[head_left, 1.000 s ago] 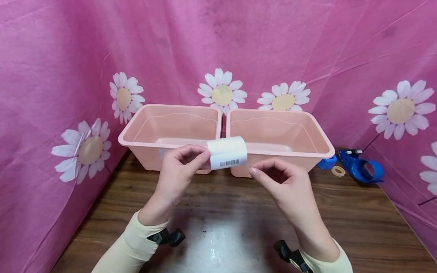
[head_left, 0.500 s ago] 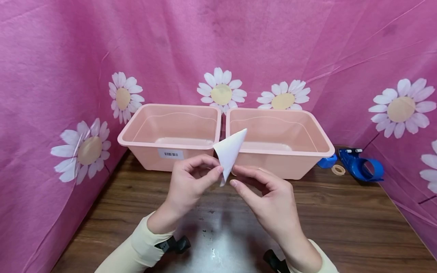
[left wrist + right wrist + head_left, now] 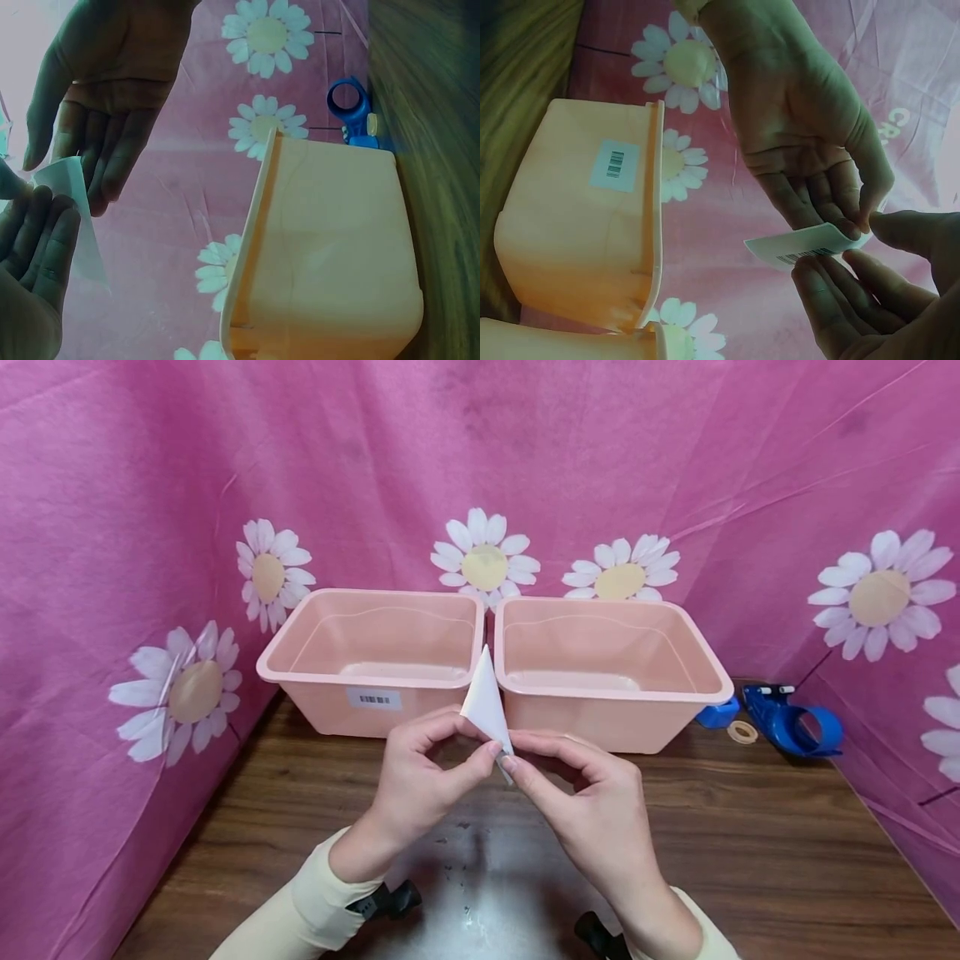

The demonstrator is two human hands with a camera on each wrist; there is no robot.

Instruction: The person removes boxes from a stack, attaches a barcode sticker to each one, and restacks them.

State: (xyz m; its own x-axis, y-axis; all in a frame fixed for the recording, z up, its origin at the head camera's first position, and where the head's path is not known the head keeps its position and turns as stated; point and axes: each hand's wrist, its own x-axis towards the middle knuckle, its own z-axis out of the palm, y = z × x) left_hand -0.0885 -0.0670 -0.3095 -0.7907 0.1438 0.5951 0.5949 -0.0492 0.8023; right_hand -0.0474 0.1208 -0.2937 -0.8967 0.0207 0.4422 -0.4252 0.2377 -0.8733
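A white barcode label [image 3: 486, 706] is held up in front of the two pink bins, bent so that it looks narrow in the head view. My left hand [image 3: 420, 768] pinches its lower end between thumb and fingers. Right beside it, my right hand [image 3: 585, 785] has thumb and fingertips on the same lower corner, the two thumbs almost meeting. In the right wrist view the printed barcode shows on the label [image 3: 802, 247], with my right fingers against its underside. The left bin [image 3: 315, 706] bears a similar barcode label [image 3: 373, 698] on its front; the right bin [image 3: 592, 727] stands beside it.
On the wooden table [image 3: 780, 843], right of the bins, lie a blue tape dispenser [image 3: 795, 727], a small tan ring [image 3: 742, 732] and a blue object [image 3: 717, 714]. A pink cloth [image 3: 375, 460] with daisies encloses the back and sides.
The label has turned from barcode facing me to nearly edge-on, and dropped slightly. My right hand has come left until its fingertips meet the label. Both bins stay put.
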